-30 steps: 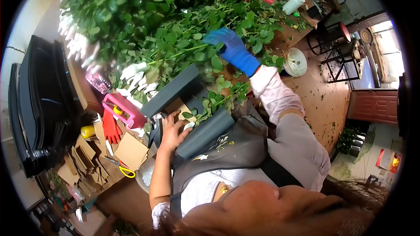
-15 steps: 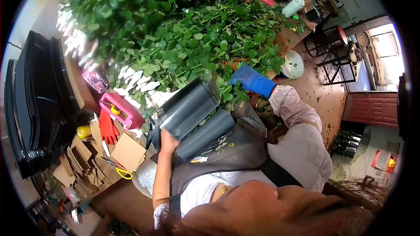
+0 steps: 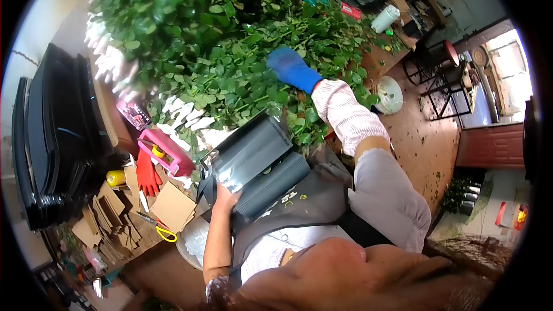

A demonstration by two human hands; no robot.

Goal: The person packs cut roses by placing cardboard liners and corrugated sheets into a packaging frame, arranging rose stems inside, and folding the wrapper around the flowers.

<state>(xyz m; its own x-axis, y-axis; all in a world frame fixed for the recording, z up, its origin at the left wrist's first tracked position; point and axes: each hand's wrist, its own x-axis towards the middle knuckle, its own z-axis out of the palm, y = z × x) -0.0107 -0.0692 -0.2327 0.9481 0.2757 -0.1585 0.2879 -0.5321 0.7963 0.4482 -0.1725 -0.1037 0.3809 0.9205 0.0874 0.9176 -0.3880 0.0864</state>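
Note:
My bare left hand (image 3: 226, 200) is closed on the near left end of a dark grey, glossy plastic wrapper (image 3: 253, 155), which lies folded into a trough against my apron (image 3: 299, 210). A few leaves show inside its fold. My right hand (image 3: 291, 69), in a blue glove, lies over the big heap of green leafy stems (image 3: 230, 57). The glove's fingertips are blurred and partly sunk among the leaves, so their grip cannot be made out. White-wrapped ends (image 3: 178, 112) of bundles stick out along the heap's left side.
To the left stand stacked black sheets (image 3: 55, 138). Nearer lie a pink tape dispenser (image 3: 167, 152), a red glove (image 3: 148, 175), yellow-handled scissors (image 3: 166, 234) and cardboard pieces (image 3: 173, 206). A white bucket (image 3: 389, 95) stands right of the table, a pale green bottle (image 3: 385, 18) behind.
My right hand has moved left and farther over the heap, from the near right edge to its middle. My left hand stays on the wrapper, which has shifted slightly right and down.

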